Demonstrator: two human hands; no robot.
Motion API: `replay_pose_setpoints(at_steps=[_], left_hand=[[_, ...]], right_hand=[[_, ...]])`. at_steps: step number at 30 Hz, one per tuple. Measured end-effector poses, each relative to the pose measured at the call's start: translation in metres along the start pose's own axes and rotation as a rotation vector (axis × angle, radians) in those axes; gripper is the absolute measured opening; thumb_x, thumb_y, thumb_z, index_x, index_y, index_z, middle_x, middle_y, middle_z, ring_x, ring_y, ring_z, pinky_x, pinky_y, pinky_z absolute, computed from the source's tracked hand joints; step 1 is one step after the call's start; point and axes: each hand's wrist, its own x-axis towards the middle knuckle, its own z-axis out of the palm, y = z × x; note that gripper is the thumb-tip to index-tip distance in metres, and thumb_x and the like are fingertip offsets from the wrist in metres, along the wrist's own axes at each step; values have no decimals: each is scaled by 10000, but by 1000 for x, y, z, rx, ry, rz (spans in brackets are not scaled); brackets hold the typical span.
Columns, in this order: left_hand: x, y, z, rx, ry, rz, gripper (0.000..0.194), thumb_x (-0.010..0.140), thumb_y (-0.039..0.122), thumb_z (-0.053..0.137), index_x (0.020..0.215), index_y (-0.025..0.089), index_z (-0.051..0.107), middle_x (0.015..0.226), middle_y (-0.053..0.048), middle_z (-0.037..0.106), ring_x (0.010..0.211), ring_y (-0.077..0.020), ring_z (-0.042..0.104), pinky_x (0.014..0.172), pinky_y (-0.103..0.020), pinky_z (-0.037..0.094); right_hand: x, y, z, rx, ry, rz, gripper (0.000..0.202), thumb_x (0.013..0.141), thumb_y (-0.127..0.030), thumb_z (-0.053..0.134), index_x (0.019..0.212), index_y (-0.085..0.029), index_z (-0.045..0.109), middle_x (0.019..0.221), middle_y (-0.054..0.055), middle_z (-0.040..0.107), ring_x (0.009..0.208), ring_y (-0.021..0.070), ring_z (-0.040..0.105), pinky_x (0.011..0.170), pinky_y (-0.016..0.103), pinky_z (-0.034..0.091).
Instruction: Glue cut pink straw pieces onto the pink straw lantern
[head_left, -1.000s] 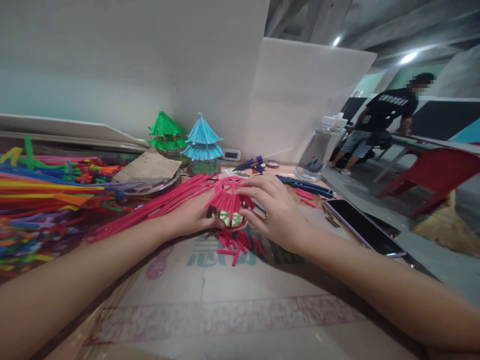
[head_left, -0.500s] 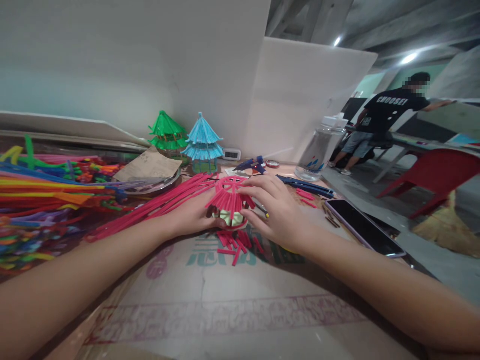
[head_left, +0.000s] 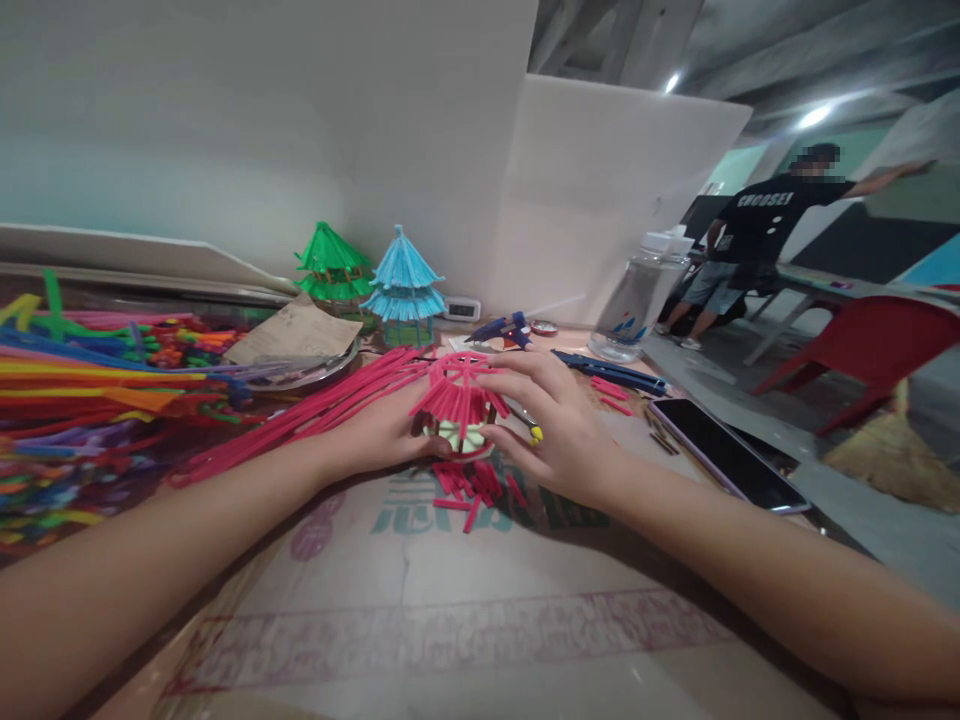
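Observation:
A small pavilion model [head_left: 461, 400] with a ring of pink pipe-cleaner roof strips and a pale base stands between my hands. My left hand [head_left: 390, 425] grips its lower left side, thumb at the front of the base; the other fingers are mostly hidden behind. Curved around the right side, my right hand [head_left: 551, 420] has its fingertips at the roof's top ring and its thumb by the base. Short cut pink pieces [head_left: 472, 485] lie in front of the model. Long pink pipe cleaners [head_left: 315, 410] stretch out behind my left wrist.
Green [head_left: 332, 262] and blue [head_left: 405, 285] pavilion models stand behind, near a glue gun [head_left: 504, 330]. Coloured pipe cleaners [head_left: 112, 390] are heaped at left. On the right are a water bottle [head_left: 637, 300], a blue cutter [head_left: 611, 372] and a phone [head_left: 727, 455]. A person [head_left: 765, 230] stands beyond.
Both hands stay around the pink model, which has barely moved. In the background, the person has shifted slightly left, with an outstretched arm now higher.

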Motion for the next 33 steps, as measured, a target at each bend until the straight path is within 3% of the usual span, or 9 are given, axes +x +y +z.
replay_pose_setpoints(at_steps=[6, 9, 13, 17, 21, 25, 30, 33], left_hand=[[4, 2, -3, -4, 44, -75, 562, 957, 526, 632, 1409, 195, 580, 1364, -132, 689, 1246, -315, 657, 1082, -419, 513], [6, 1, -3, -25, 32, -132, 572, 955, 601, 616, 1338, 177, 622, 1274, -135, 729, 1188, -325, 686, 1048, -419, 535], [6, 1, -4, -109, 40, -70, 600, 978, 609, 585, 1387, 170, 589, 1367, -145, 685, 1240, -310, 666, 1090, -402, 516], [5, -2, -3, -152, 75, -63, 672, 975, 644, 574, 1441, 160, 542, 1383, -155, 669, 1285, -319, 641, 1107, -412, 513], [3, -10, -1, -139, 66, -58, 698, 974, 641, 578, 1483, 169, 503, 1244, -139, 729, 1196, -319, 685, 1070, -407, 531], [2, -12, 0, -142, 51, -86, 655, 984, 610, 578, 1469, 175, 504, 1227, -133, 738, 1086, -299, 718, 983, -395, 567], [5, -4, -3, -156, 22, -77, 412, 991, 544, 570, 1129, 169, 666, 1117, -121, 759, 1055, -284, 717, 1006, -398, 562], [6, -1, -3, -143, 36, -92, 314, 976, 471, 573, 1010, 176, 674, 1030, -103, 760, 1001, -285, 724, 978, -411, 576]], right_hand=[[-9, 1, -1, 64, 135, -6, 235, 968, -216, 650, 1198, -235, 606, 1146, 111, 675, 1110, 273, 645, 971, 462, 540], [-9, 8, 0, 115, 143, 90, 106, 986, -197, 608, 1079, -246, 613, 1039, 71, 684, 1006, 244, 650, 895, 424, 534], [-13, 29, 8, 169, 142, 257, 33, 1002, -224, 570, 987, -236, 597, 954, 50, 686, 912, 228, 640, 835, 393, 511], [-26, 52, 23, 100, 37, 397, 47, 979, -233, 567, 964, -211, 606, 981, 82, 692, 949, 249, 636, 862, 402, 496], [-35, 63, 35, 136, -75, 574, 96, 966, -258, 575, 1023, -190, 613, 1032, 95, 698, 972, 246, 642, 864, 388, 496], [-36, 65, 40, 144, -178, 624, 125, 972, -263, 575, 1053, -177, 617, 1081, 104, 688, 1023, 249, 629, 891, 383, 479], [-36, 65, 41, 138, -298, 638, 85, 930, -202, 620, 1009, -170, 624, 1044, 91, 686, 952, 227, 617, 846, 348, 463], [-34, 63, 39, 141, -314, 637, 81, 928, -181, 615, 1005, -167, 634, 1014, 82, 690, 915, 215, 612, 818, 333, 453]])
